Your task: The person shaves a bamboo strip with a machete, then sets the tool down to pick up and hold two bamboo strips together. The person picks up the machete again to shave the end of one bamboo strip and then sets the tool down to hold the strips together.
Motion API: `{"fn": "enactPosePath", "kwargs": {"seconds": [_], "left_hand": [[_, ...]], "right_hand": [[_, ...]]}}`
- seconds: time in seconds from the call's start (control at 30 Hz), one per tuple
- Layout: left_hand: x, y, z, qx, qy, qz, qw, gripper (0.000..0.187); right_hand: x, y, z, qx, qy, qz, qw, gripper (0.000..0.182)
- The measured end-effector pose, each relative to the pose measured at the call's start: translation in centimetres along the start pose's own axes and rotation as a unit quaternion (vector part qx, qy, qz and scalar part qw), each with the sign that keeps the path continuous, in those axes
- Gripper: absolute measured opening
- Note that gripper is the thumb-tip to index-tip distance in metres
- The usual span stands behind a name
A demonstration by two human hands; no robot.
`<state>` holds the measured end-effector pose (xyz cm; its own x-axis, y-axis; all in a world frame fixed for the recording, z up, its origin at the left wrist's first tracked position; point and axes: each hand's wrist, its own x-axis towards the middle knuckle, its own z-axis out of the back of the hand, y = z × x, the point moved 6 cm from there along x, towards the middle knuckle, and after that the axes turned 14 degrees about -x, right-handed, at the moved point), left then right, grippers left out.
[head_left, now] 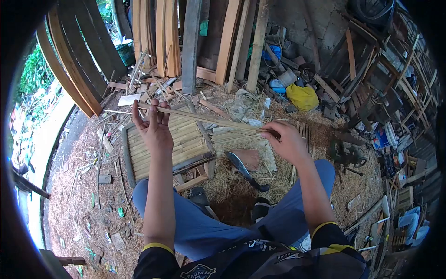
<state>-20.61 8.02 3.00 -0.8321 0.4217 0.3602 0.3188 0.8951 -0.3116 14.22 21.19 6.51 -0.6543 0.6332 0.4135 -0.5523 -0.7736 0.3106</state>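
Note:
Several thin bamboo strips [204, 118] stretch between my two hands, sloping slightly down to the right. My left hand [156, 135] is raised with the palm toward me, its fingers bent around the strips' left part. Closed in a pinch, my right hand [286, 143] grips the other part. Below the strips, a curved machete [238, 163] with a dark handle leans near a wooden block [247, 158]. A low bamboo-slat bench [162, 144] stands under and behind my left hand. More split strips [239, 139] lie on the ground past the machete.
Shavings and scraps cover the ground [79, 195]. Tall planks [189, 46] lean at the back beside offcuts [153, 83]. A yellow bag [302, 96] lies at back right. To the right are a metal vise-like tool [348, 153] and piled timber. My knees flank the machete.

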Motion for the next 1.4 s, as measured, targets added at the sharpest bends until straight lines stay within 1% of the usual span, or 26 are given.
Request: {"fn": "enactPosePath", "kwargs": {"seconds": [0.07,0.1,0.2,0.23,0.3,0.4,0.5,0.6,0.7,0.8,0.9,1.0,1.2,1.3,1.4], "left_hand": [[-0.2,0.0,-0.2,0.005,-0.009,-0.001,1.000,0.060],[0.0,0.1,-0.2,0.002,0.010,0.004,1.000,0.060],[0.1,0.3,-0.3,-0.008,0.051,0.013,0.999,0.060],[0.0,0.4,-0.2,-0.007,0.035,0.012,0.999,0.059],[-0.1,0.4,-0.3,0.009,0.035,0.020,0.999,0.062],[-0.5,0.6,-0.5,0.026,0.036,0.021,0.999,0.063],[-0.7,1.1,-0.1,0.024,0.020,0.025,0.999,0.062],[-0.6,1.4,0.3,0.021,0.017,0.025,0.999,0.060],[-0.7,1.4,0.3,0.033,0.011,0.025,0.999,0.059],[-0.7,1.5,0.3,0.044,0.009,0.022,0.999,0.059],[-0.9,1.5,0.1,0.046,0.015,0.022,0.999,0.059],[-1.0,1.8,0.1,0.045,0.014,0.029,0.998,0.060],[-1.2,2.4,0.3,0.042,0.028,0.031,0.998,0.060],[-1.3,2.7,0.6,0.054,0.026,0.032,0.998,0.061],[-1.4,3.5,1.1,0.051,0.017,0.043,0.998,0.060]], "right_hand": [[0.1,-0.4,-0.3,0.015,0.059,-0.049,0.997,0.021],[0.1,-0.6,-0.6,0.022,0.089,-0.073,0.993,0.021],[0.1,-1.3,-1.4,0.050,0.098,-0.067,0.992,0.021],[0.0,-1.3,-1.5,0.043,0.108,-0.067,0.991,0.021],[-0.1,-1.0,-1.4,0.028,0.127,-0.068,0.989,0.020],[-0.4,-1.5,-2.6,0.036,0.149,-0.035,0.988,0.020],[-1.1,-2.4,-4.5,0.128,0.188,-0.055,0.972,0.020],[-1.3,-2.1,-4.5,0.097,0.192,-0.054,0.975,0.019],[-1.4,-2.4,-4.7,0.056,0.172,-0.047,0.982,0.019],[-1.4,-2.6,-5.1,0.065,0.178,-0.047,0.981,0.020],[-1.6,-2.5,-4.8,0.111,0.157,-0.073,0.979,0.020],[-1.6,-2.7,-4.7,0.096,0.163,-0.074,0.979,0.025],[-1.8,-3.4,-5.0,0.088,0.137,-0.064,0.984,0.024],[-1.9,-4.0,-5.1,0.078,0.145,-0.055,0.985,0.019],[-1.6,-4.3,-4.5,0.063,0.110,-0.038,0.991,0.019]]}}
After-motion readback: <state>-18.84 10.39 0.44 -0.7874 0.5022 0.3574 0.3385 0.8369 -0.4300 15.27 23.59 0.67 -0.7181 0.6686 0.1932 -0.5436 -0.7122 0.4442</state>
